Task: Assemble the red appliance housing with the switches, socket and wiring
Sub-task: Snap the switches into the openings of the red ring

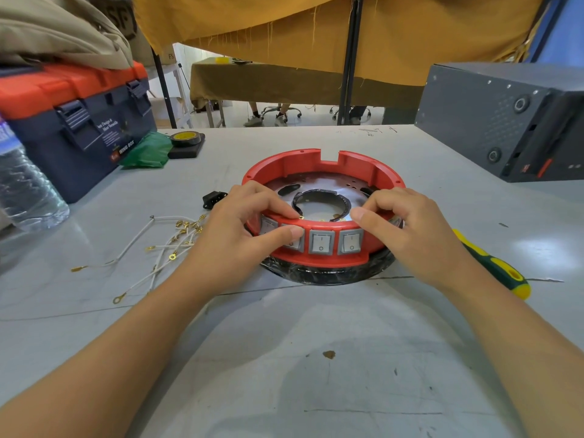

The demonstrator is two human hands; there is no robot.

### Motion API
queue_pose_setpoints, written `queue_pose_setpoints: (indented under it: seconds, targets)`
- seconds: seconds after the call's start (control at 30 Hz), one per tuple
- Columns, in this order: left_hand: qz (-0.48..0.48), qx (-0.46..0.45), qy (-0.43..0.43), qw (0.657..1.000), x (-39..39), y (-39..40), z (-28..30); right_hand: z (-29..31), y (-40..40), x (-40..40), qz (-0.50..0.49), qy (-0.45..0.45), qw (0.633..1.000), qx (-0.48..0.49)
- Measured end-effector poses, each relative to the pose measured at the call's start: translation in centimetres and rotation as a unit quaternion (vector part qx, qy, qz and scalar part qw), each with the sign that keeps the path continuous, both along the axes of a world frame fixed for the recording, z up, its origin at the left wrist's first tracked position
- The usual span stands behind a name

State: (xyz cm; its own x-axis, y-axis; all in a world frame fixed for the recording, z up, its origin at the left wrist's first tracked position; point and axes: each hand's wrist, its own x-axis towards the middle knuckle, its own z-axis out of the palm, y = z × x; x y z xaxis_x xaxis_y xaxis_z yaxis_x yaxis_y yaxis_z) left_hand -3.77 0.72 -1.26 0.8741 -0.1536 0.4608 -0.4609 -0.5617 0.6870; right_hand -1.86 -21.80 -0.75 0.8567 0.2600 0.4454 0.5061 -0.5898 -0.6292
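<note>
While the red housing [322,172] sat mid-table, the left hand [249,222] pinched its near rim over a switch [292,240] and the right hand [401,222] gripped alongside; uneven thumb pressure risked seating that switch crooked.

Bright, even daylight; sharp centre, wide-angle edge distortion.

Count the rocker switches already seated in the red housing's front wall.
4 visible. On the red housing, one switch sits at far left, the next is under the left hand thumb, then two toward the right. The right hand may hide another.
</note>
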Motion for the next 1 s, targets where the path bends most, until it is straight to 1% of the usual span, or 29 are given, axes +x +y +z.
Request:
queue_pose_setpoints:
  seconds: [0.2, 0.33, 0.5, 0.7, 1.0]
  targets:
    - [-0.011, -0.011, 0.012, 1.0, -0.1, 0.3, 0.1, -0.2, 0.1, 0.1, -0.012, -0.012, 1.0, 0.006]
    - [-0.021, -0.004, 0.035, 0.999, -0.2, 0.8, 0.1, -0.1, -0.1, 0.1, -0.02, -0.024, 0.999, 0.041]
    - [-0.01, 0.003, 0.032, 0.999, 0.1, 1.0, -0.2, -0.3, -0.3, 0.3, -0.037, -0.032, 0.996, 0.07]
    - [-0.028, -0.019, 0.053, 0.998, 0.2, 1.3, 0.1, -0.4, -0.4, 0.6, -0.045, -0.033, 0.996, 0.068]
    - [-0.025, -0.022, 0.044, 0.998, 0.3, 1.3, 0.0, -0.5, -0.3, 0.5, -0.041, -0.043, 0.997, 0.041]
